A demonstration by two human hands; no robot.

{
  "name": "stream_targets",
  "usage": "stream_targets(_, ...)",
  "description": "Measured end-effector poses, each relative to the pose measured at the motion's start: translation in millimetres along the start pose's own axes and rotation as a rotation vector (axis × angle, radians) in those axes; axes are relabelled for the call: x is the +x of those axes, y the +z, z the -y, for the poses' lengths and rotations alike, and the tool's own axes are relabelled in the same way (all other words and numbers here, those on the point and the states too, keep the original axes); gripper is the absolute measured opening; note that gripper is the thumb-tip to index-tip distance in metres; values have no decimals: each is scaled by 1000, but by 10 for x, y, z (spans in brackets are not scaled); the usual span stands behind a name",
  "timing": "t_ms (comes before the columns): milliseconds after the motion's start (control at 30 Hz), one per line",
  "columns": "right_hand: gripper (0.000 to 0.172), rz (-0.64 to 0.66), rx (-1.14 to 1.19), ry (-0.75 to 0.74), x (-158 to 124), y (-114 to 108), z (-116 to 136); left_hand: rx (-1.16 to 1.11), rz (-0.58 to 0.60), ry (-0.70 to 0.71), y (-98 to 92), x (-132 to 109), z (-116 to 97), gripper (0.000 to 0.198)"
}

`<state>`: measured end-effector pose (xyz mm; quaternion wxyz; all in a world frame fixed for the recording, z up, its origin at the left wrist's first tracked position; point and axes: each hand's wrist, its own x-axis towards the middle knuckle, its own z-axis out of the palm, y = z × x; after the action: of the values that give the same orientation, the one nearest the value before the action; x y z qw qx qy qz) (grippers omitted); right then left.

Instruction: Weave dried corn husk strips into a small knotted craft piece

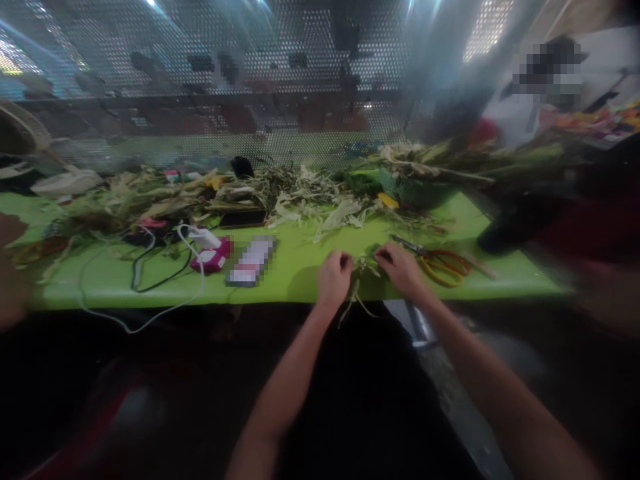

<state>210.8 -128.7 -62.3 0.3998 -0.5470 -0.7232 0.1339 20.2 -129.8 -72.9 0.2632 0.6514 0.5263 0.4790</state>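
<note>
My left hand (334, 277) and my right hand (401, 268) meet at the front edge of a bright green table (300, 267). Both pinch a small bundle of green and straw-coloured leaf strips (363, 268) between them. Loose ends of the strips hang down over the table edge. Orange-handled scissors (443, 265) lie on the table just right of my right hand. The picture is blurred, so the exact fold of the strips is unclear.
A heap of dried husks and leaves (280, 193) runs along the back of the table. A pink power bank with white cable (213, 255), a dark phone (243, 219) and a flat packet (251, 261) lie left. Another person sits at right (530, 107).
</note>
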Motion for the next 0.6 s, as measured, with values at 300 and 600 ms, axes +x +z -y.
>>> stream_targets(300,10,6,38,2,50,87,40,-750,140,-119,42,109,-13,20)
stream_targets(600,9,7,-248,-38,57,147,61,-471,220,102,21,160,63,15)
